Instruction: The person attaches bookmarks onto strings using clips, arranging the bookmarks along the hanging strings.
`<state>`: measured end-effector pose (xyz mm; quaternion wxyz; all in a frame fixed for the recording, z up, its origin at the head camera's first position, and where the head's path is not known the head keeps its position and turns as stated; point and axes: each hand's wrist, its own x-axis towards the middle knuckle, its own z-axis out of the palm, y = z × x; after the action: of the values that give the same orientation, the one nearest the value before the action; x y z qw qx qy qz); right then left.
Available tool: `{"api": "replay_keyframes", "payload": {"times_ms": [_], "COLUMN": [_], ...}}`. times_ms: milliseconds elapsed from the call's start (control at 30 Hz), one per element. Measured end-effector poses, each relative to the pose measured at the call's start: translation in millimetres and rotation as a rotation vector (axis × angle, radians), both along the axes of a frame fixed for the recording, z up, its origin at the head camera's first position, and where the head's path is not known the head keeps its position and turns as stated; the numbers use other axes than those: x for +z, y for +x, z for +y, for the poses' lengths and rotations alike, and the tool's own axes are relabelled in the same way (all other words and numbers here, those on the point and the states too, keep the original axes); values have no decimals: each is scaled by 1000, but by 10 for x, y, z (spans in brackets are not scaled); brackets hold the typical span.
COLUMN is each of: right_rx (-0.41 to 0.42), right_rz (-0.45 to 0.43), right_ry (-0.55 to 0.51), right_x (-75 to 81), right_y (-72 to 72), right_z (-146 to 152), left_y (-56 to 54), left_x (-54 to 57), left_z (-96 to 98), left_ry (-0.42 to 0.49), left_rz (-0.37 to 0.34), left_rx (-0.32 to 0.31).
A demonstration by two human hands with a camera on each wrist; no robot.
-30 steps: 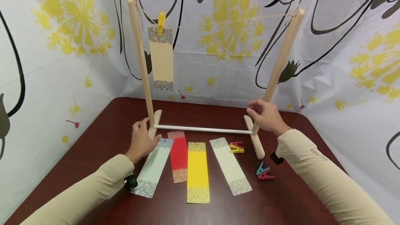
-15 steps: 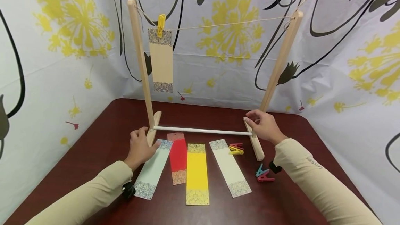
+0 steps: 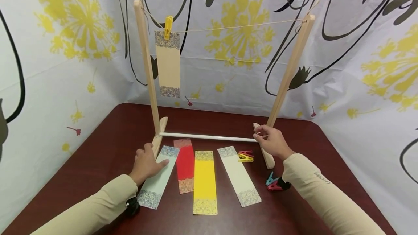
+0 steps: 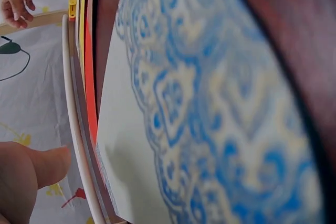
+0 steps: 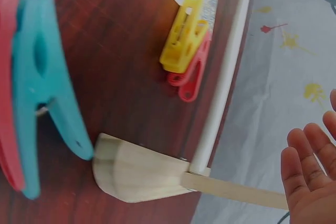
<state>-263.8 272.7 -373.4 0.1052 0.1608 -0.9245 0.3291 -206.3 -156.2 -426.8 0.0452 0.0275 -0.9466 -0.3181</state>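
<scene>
My left hand, fingers relaxed, is over the upper left side of a pale green card with patterned ends; whether it touches is unclear. In the left wrist view the card lies close below the thumb. Loosely bent and holding nothing visible, my right hand hovers in front of the right post of a wooden stand. A blue clothespin and a yellow clothespin lie beneath the right wrist. From the stand's string hangs a beige card, clipped by another yellow clothespin.
Between my hands lie a red card, a yellow card and a whitish card. Red clothespins lie beside the blue and yellow ones. A white rod joins the stand's feet on the dark table.
My left hand has come down from the stand's left foot onto the area of the pale green card. The right hand has lowered along the right post. Cards and clothespins stay put.
</scene>
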Motion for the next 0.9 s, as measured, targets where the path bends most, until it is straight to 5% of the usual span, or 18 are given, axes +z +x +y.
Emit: {"api": "replay_keyframes", "payload": {"times_ms": [433, 900], "right_rx": [6, 51], "right_rz": [-50, -92], "right_ry": [18, 38], "right_x": [-221, -396], "right_y": [6, 36], "right_z": [-37, -48], "left_y": [14, 41], "left_x": [35, 86], "left_z": [18, 85], "left_ry": [-112, -220], "left_rz": [-157, -197], "left_rx": [-21, -43]}}
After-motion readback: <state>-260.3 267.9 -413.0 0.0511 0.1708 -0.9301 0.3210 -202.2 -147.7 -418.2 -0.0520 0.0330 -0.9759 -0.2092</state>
